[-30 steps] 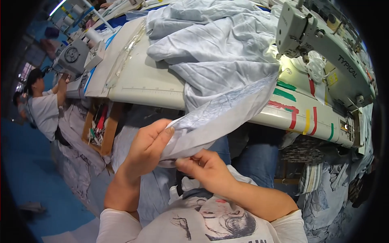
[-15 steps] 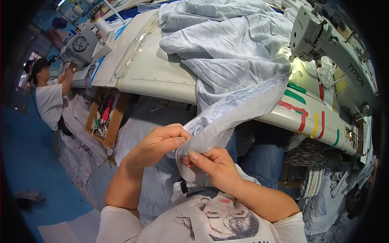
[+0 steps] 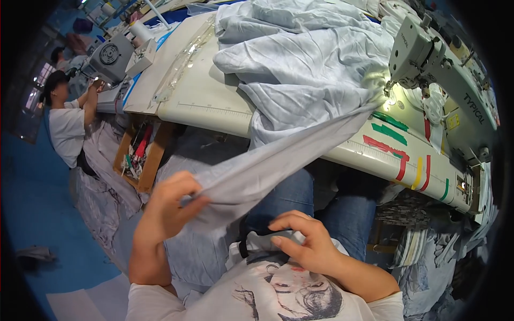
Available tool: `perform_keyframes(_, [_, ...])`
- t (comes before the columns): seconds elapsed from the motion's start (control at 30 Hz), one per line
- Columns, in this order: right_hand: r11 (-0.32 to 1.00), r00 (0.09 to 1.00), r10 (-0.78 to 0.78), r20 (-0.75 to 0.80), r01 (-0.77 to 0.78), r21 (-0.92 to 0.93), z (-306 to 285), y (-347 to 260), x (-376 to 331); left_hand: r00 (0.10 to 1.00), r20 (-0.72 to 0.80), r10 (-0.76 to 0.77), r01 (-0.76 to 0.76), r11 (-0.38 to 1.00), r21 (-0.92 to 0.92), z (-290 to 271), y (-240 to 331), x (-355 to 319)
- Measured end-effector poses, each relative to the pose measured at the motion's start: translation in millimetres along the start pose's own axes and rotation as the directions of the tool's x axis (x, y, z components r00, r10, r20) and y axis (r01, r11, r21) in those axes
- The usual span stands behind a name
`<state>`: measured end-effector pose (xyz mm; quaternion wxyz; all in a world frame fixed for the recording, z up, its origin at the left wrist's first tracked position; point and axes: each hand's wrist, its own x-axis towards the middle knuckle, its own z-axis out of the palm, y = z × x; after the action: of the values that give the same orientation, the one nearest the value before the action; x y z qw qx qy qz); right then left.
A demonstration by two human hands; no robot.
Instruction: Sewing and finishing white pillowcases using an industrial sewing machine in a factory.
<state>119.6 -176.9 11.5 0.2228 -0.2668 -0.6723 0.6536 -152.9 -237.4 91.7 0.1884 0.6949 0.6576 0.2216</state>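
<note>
Two hands: at lap, below table point(image 3: 214, 101) edge.
Left hand point(image 3: 166, 206): grip closed on cloth point(image 3: 278, 155).
Right hand point(image 3: 302, 243): loosely curled, holding nothing.
Cloth: stretches up to sewing machine point(image 3: 428, 53).

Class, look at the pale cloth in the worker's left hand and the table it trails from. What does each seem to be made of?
Pale cloth: probably a thin, soft knit, matte grey-blue; it drapes and creases loosely where the left hand pinches it. Table: seemingly a smooth cream laminate board; its surface is flat, with printed ruler marks and a slight sheen.
</note>
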Motion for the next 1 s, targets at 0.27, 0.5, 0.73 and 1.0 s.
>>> perform_keyframes(0.27, [0.989,0.986,-0.110,-0.126,0.097,-0.108,-5.8,-30.5,-28.0,0.864,-0.498,0.074,0.087,0.952,0.292,-54.2,31.9,-6.7])
perform_keyframes(0.5, [0.990,0.979,-0.097,-0.178,0.078,-0.115,-4.5,-40.3,-32.3,0.749,-0.662,0.027,0.043,0.995,0.088,-67.4,24.6,-24.0])
perform_keyframes(0.73, [0.975,0.963,-0.181,-0.200,0.149,-0.167,-4.2,-60.7,-22.6,0.736,-0.671,-0.092,-0.204,0.915,-0.349,-67.7,22.2,-27.8])
perform_keyframes(1.0, [0.808,0.830,-0.532,-0.170,0.437,-0.395,-3.4,-104.8,13.4,0.660,-0.747,-0.076,-0.270,0.904,-0.331,-66.1,45.5,-35.5])
